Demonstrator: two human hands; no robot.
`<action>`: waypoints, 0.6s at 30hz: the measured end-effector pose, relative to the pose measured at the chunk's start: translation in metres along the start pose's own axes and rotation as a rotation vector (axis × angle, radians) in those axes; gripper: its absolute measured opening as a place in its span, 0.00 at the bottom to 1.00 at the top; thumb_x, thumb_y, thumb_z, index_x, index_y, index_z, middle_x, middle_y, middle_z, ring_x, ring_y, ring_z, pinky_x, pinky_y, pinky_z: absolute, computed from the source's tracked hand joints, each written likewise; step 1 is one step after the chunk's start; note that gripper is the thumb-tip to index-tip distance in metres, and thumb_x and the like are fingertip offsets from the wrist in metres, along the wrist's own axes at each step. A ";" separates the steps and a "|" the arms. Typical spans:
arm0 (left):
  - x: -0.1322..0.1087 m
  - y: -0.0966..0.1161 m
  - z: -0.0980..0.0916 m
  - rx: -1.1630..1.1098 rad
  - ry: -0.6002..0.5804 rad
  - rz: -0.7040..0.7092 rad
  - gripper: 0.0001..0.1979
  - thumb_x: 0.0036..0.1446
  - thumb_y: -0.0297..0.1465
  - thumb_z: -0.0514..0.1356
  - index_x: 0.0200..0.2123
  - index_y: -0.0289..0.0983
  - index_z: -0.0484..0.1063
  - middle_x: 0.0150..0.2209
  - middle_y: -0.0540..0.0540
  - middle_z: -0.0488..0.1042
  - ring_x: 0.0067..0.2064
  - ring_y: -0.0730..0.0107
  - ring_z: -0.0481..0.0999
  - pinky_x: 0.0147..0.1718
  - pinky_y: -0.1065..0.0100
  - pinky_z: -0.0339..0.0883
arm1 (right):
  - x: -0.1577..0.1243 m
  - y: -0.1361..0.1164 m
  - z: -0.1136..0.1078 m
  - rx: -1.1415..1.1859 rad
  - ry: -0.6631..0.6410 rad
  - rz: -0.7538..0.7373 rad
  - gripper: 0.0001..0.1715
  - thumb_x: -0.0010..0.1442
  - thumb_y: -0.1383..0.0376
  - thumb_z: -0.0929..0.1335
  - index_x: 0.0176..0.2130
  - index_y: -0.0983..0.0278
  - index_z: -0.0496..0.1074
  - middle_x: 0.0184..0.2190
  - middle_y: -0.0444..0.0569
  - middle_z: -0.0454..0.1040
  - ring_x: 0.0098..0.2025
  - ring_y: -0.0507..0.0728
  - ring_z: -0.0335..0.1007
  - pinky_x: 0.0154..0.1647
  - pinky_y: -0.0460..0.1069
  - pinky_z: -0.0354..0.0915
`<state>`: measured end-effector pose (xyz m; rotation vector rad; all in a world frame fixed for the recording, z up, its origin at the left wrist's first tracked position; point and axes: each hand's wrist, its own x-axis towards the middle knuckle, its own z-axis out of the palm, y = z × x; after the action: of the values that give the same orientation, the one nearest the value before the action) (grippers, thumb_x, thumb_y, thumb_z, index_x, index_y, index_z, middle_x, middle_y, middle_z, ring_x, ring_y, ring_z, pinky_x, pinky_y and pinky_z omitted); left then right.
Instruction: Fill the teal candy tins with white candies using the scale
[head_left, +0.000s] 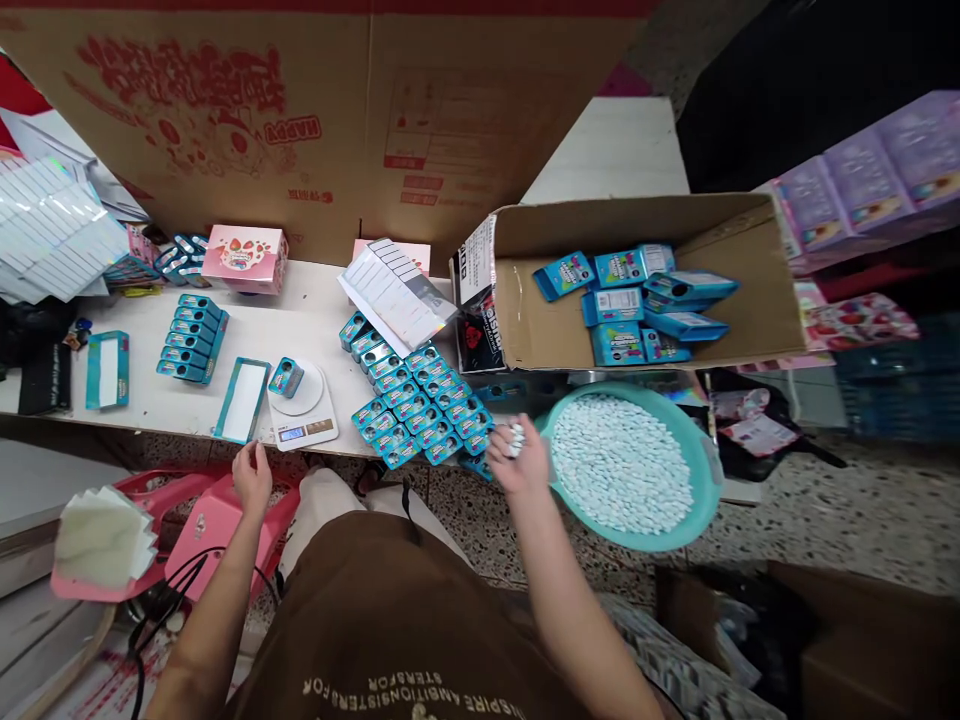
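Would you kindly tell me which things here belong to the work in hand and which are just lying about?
In hand: right hand holding white pellets; teal basin; scale bearing a blue box; open blue boxes.
Lying about: pink box; holographic sheets; purple cartons.

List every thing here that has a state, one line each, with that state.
Left hand: open, empty, at the table edge.
Right hand: closed on white candies.
Scale: on, display lit, one small box on its plate.
Basin: heaped with white candies.
Carton: open, partly filled with blue boxes.
Tray: empty, flat on the table.
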<state>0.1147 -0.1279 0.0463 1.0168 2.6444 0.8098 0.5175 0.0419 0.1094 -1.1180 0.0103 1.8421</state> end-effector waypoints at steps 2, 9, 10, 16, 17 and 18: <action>0.000 -0.003 -0.002 -0.023 -0.001 -0.006 0.18 0.59 0.42 0.49 0.42 0.37 0.71 0.41 0.40 0.73 0.46 0.60 0.70 0.48 0.59 0.62 | 0.011 0.029 0.039 0.020 -0.101 0.072 0.12 0.60 0.59 0.63 0.27 0.61 0.62 0.13 0.34 0.55 0.10 0.44 0.47 0.08 0.38 0.45; 0.009 -0.007 -0.008 -0.111 -0.045 -0.003 0.17 0.60 0.41 0.49 0.42 0.38 0.71 0.42 0.41 0.73 0.47 0.60 0.70 0.48 0.59 0.62 | 0.062 0.141 0.173 0.023 -0.205 0.209 0.15 0.59 0.57 0.64 0.26 0.62 0.60 0.15 0.35 0.56 0.12 0.43 0.45 0.08 0.38 0.42; 0.011 -0.008 -0.008 -0.120 -0.061 0.000 0.17 0.60 0.41 0.49 0.42 0.38 0.71 0.42 0.41 0.73 0.47 0.61 0.70 0.48 0.59 0.62 | 0.070 0.154 0.190 0.016 -0.201 0.201 0.16 0.59 0.56 0.65 0.26 0.62 0.59 0.15 0.35 0.56 0.12 0.43 0.46 0.08 0.38 0.42; 0.019 -0.028 -0.006 -0.180 -0.115 -0.012 0.16 0.60 0.40 0.49 0.43 0.39 0.70 0.43 0.42 0.73 0.48 0.62 0.69 0.50 0.60 0.61 | 0.114 0.210 0.253 -0.086 -0.164 0.088 0.21 0.58 0.52 0.64 0.24 0.62 0.56 0.15 0.35 0.57 0.14 0.43 0.50 0.10 0.39 0.43; 0.018 -0.033 -0.007 -0.192 -0.116 -0.025 0.16 0.60 0.40 0.49 0.43 0.39 0.70 0.43 0.42 0.73 0.48 0.62 0.69 0.50 0.60 0.61 | 0.119 0.216 0.258 -0.116 -0.159 0.053 0.22 0.58 0.52 0.64 0.23 0.62 0.55 0.15 0.35 0.57 0.14 0.43 0.50 0.11 0.39 0.43; 0.017 -0.039 -0.007 -0.205 -0.119 -0.040 0.16 0.60 0.40 0.49 0.43 0.38 0.70 0.43 0.42 0.73 0.48 0.62 0.69 0.50 0.60 0.61 | 0.123 0.222 0.261 -0.152 -0.151 0.015 0.22 0.58 0.51 0.64 0.23 0.62 0.55 0.15 0.35 0.57 0.14 0.43 0.50 0.11 0.40 0.43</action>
<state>0.0778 -0.1434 0.0310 0.9253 2.4168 0.9565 0.1634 0.1213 0.0810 -1.0807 -0.2121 1.9623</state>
